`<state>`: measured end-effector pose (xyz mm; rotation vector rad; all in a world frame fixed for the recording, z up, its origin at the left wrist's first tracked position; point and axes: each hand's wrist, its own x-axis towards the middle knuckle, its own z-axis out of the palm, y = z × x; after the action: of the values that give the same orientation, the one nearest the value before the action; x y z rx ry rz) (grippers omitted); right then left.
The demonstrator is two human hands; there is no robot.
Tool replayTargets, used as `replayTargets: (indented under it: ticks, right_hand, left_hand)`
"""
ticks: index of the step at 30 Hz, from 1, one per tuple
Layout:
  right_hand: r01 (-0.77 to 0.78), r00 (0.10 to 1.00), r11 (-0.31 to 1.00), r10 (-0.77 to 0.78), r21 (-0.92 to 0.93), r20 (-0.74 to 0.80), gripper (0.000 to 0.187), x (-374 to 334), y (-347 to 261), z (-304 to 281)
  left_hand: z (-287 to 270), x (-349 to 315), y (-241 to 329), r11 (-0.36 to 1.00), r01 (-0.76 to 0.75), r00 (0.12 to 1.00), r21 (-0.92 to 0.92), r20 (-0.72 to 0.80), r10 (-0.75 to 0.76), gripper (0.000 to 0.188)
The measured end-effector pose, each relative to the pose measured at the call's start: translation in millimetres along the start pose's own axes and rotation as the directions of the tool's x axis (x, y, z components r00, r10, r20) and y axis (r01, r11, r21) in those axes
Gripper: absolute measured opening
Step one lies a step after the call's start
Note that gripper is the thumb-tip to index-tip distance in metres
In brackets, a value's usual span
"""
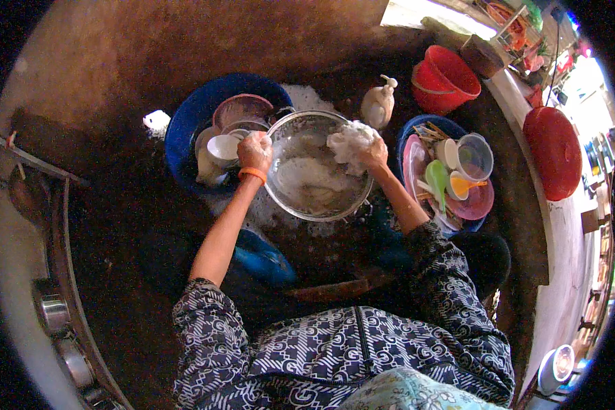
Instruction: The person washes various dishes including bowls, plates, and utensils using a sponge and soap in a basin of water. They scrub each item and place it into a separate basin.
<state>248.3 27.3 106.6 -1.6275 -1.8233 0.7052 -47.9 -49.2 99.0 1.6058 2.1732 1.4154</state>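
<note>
In the head view, with the metal bowl (304,143) as the clock's centre and 12 at the top, a blue basin (180,140) of dishes (223,149) crowds it from 9 to 11 o'clock; their edges overlap in sight, and I cannot tell whether they touch. A second blue tub (411,123) of cups and plastic ladles lies at 3, just beyond the right hand (374,152). A pump bottle (378,108) stands near at 1, and a red bucket (436,96) farther out at 2. Dark floor (352,85) shows between the bottle and the bowl's far edge, with suds (307,96) at 12.

The left forearm rises from 7 o'clock, an orange band (253,174) at its wrist; the left hand (255,150) is curled tight on the bowl's rim between 9 and 10. The right forearm comes from 4, its fingers gripping a white, foam-covered scrubber (350,145) against the bowl's upper-right part, towards 2.

The bowl sits between both forearms, its round mouth facing up. It is silvery, with a patterned rim and cloudy whitish foam inside.
</note>
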Motion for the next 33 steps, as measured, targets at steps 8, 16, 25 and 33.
replayTargets:
  ticks: [8,16,25,33]
  right_hand:
    - [0.389,0.911,0.916,-0.398,-0.1,-0.108,0.058,18,-1,-13]
    - [0.457,0.889,0.888,-0.457,-0.047,0.019,0.053,50,12,-29]
    - [0.283,0.896,0.762,-0.427,-0.582,-0.124,0.081,-8,-25,63]
    - [0.51,0.723,0.839,-0.298,-0.191,0.623,0.075,-55,-55,62]
  left_hand:
    - [7,-21,-35,0.936,0.145,0.843,0.32,0.454,-0.286,0.047]
    - [1,-48,-34,0.465,0.857,0.303,-0.224,0.948,-0.102,0.032]
    - [9,-61,38,0.49,0.807,0.408,-0.329,0.911,-0.061,0.029]
    - [1,-56,21,0.408,0.766,0.62,-0.496,0.737,-0.268,0.022]
